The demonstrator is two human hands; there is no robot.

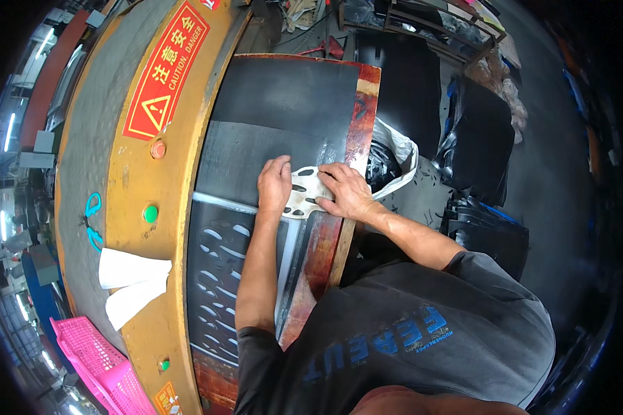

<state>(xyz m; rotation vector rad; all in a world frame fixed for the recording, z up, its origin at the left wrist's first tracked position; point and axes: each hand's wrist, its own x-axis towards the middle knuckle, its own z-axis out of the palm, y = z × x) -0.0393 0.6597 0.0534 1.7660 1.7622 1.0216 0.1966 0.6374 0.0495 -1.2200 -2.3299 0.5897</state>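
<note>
Between my hands is a thin off-white piece (pixel 303 196) with several dark oval holes. My left hand (pixel 275 184) is closed at its left edge, fingers curled. My right hand (pixel 351 194) grips its right side, with thumb and fingers over the edge. The piece lies above a black sheet (pixel 263 149) and close to the upper end of a light-edged frame (pixel 290 256). Inside that frame, a dark panel (pixel 211 304) carries rows of teardrop shapes. What lies under the piece and behind my fingertips is hidden.
A yellow machine beam (pixel 145 180) with a red button and green buttons (pixel 151 214) runs along the left. White sheets (pixel 137 277), teal-handled scissors (pixel 94 221) and a pink basket (pixel 100 366) lie beyond it. Right of the worn red board (pixel 362 111) stand a white sack (pixel 407 155) and black stacks (pixel 481 138).
</note>
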